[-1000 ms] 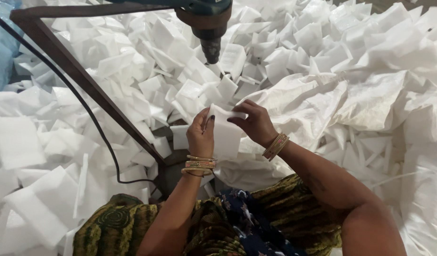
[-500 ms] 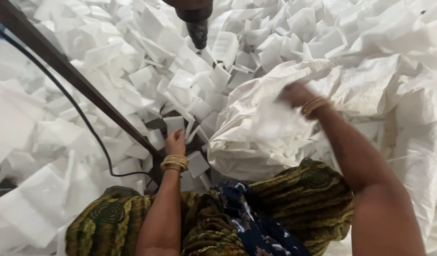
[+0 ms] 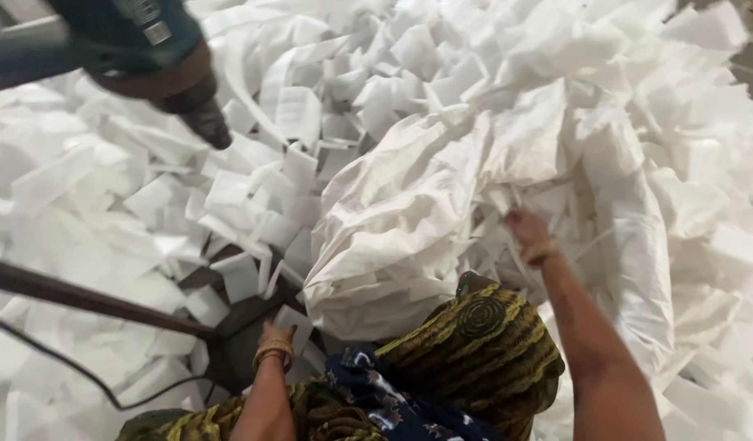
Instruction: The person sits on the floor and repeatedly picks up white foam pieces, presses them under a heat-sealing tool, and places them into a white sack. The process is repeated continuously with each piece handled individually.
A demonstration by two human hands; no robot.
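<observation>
My right hand (image 3: 526, 231) reaches into the open mouth of a big white woven sack (image 3: 409, 212). Its fingers are buried among the small white fabric pieces (image 3: 507, 245) inside, so its grip is hidden. My left hand (image 3: 275, 336), with gold bangles at the wrist, rests low at the dark machine base (image 3: 237, 327). It touches a white fabric piece (image 3: 293, 318) lying there, and its fingers are mostly out of sight. My lap, in patterned yellow-green cloth (image 3: 482, 343), fills the bottom middle.
A dark machine head with a tapered tip (image 3: 188, 90) hangs at the top left. A dark metal bar (image 3: 91, 298) and a black cable (image 3: 66, 363) cross the left side. Heaps of white cut pieces (image 3: 107, 196) lie all around.
My right hand let go of the white piece held before me and swung right into the sack. My left hand dropped to the machine base. The view shifted right.
</observation>
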